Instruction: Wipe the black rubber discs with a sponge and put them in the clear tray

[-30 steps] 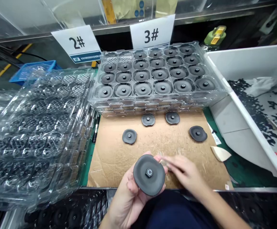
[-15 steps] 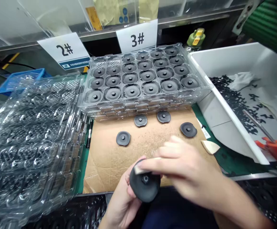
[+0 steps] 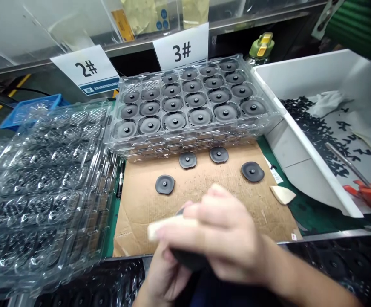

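My left hand (image 3: pixel 164 275) is closed around a dark round rubber disc (image 3: pixel 185 259), which is mostly hidden behind my right hand. My right hand (image 3: pixel 217 236) lies across the disc, fingers pinched on a small pale flat piece (image 3: pixel 159 227) that points left. Both hands hover over the near edge of a brown cardboard sheet (image 3: pixel 140 204). Several loose discs lie on the cardboard, among them one at the left (image 3: pixel 165 184) and one at the right (image 3: pixel 252 171). Behind them stands a clear tray (image 3: pixel 191 136) filled with several discs.
Stacks of clear blister trays (image 3: pixel 41 187) fill the left side. A white bin (image 3: pixel 303 140) with black scraps and orange-handled scissors (image 3: pixel 369 194) stands at the right. A pale wedge (image 3: pixel 283 195) lies on the green mat. Signs 2# (image 3: pixel 86 68) and 3# (image 3: pixel 182 50) stand behind.
My right hand has moved left over the disc, bringing the pale piece across it; it now covers most of the disc. The view has shifted slightly.
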